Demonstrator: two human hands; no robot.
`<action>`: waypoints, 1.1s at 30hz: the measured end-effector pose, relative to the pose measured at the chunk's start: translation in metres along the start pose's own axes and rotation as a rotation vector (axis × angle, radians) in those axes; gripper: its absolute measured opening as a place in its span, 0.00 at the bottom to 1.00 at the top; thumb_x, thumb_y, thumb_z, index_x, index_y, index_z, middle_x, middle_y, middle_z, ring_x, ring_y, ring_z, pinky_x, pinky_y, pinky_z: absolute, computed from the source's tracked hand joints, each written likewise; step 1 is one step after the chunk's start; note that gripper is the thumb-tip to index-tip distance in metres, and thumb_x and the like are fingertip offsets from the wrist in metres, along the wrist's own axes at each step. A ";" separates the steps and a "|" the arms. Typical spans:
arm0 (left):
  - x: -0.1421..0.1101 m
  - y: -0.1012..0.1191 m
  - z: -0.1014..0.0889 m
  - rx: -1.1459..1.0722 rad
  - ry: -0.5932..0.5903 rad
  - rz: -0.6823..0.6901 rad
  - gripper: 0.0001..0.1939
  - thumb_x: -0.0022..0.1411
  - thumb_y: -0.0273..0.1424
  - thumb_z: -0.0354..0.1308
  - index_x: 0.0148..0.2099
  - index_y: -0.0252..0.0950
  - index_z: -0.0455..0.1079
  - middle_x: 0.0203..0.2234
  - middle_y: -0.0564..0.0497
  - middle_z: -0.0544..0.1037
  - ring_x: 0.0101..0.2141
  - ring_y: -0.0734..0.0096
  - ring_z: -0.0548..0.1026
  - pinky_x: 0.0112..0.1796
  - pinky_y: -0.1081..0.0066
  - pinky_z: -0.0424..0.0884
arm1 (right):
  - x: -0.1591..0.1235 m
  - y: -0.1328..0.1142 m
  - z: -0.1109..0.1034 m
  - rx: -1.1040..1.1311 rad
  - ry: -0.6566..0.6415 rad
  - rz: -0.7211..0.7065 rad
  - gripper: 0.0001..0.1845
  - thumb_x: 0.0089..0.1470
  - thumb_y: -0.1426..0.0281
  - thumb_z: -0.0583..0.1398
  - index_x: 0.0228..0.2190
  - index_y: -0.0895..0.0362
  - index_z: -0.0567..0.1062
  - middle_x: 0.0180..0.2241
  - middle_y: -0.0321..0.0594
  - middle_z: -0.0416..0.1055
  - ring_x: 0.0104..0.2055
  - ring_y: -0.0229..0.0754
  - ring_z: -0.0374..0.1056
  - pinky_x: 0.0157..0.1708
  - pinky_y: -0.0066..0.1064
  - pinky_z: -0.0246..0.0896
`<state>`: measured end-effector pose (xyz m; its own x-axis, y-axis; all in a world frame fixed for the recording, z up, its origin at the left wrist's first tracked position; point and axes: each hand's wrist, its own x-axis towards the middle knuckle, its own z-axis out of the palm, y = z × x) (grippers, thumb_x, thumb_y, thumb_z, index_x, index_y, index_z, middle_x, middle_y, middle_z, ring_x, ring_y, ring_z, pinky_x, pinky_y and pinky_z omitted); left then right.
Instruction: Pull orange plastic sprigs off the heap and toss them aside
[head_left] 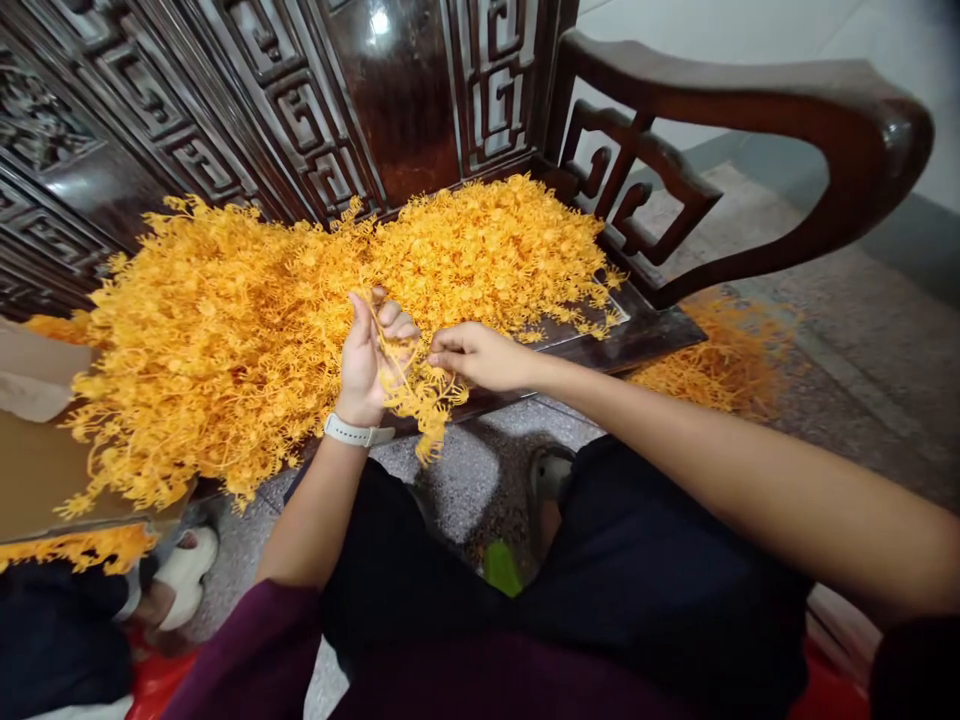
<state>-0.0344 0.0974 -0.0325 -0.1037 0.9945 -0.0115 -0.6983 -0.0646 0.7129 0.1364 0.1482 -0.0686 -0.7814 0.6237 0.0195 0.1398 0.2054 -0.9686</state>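
My left hand (369,352), with a pale band at the wrist, is closed on the stem of a yellow artificial flower sprig (420,395). The sprig's frilly blossoms hang down between my two hands, over the bench's front edge. At its right side my right hand (480,356) has thumb and fingers pinched together at the blossoms. Behind both hands a large heap of similar yellow sprigs (217,340) covers the seat, with a second heap (495,250) joining it on the right.
The dark carved wooden bench (645,335) has a curved armrest (750,95) at right. More orange-yellow pieces (712,360) lie on the floor beside it. A cardboard box (45,460) stands at left, near another person's foot in a light shoe (187,575). Something green (501,568) lies between my legs.
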 end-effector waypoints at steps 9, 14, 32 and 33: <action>0.010 -0.015 -0.028 0.635 -0.111 0.193 0.31 0.57 0.43 0.75 0.58 0.47 0.69 0.49 0.46 0.78 0.49 0.64 0.78 0.48 0.68 0.75 | 0.007 -0.011 -0.020 0.287 0.451 -0.007 0.15 0.62 0.68 0.65 0.26 0.56 0.68 0.22 0.31 0.62 0.24 0.33 0.54 0.27 0.32 0.46; 0.009 -0.022 -0.024 0.890 -0.218 0.343 0.28 0.55 0.44 0.76 0.54 0.42 0.75 0.41 0.47 0.80 0.43 0.65 0.78 0.47 0.66 0.75 | 0.009 -0.011 -0.018 0.401 0.548 0.083 0.12 0.62 0.74 0.61 0.27 0.56 0.68 0.22 0.31 0.63 0.24 0.34 0.54 0.27 0.31 0.47; 0.009 -0.024 -0.024 0.892 -0.073 0.417 0.16 0.67 0.47 0.66 0.36 0.39 0.74 0.29 0.51 0.74 0.32 0.71 0.71 0.35 0.70 0.69 | -0.009 -0.017 -0.017 -0.171 0.381 -0.250 0.19 0.60 0.55 0.66 0.45 0.55 0.78 0.47 0.45 0.69 0.53 0.50 0.66 0.58 0.48 0.59; 0.007 -0.024 -0.023 0.907 -0.099 0.407 0.17 0.67 0.47 0.65 0.36 0.39 0.73 0.28 0.52 0.73 0.31 0.71 0.70 0.34 0.70 0.68 | -0.008 -0.018 -0.015 -0.153 0.401 -0.289 0.15 0.62 0.56 0.64 0.39 0.55 0.77 0.43 0.43 0.69 0.50 0.48 0.66 0.56 0.46 0.60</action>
<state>-0.0340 0.1043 -0.0658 -0.1267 0.9156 0.3817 0.1866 -0.3559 0.9157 0.1497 0.1509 -0.0477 -0.5113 0.7591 0.4029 0.0633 0.5008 -0.8633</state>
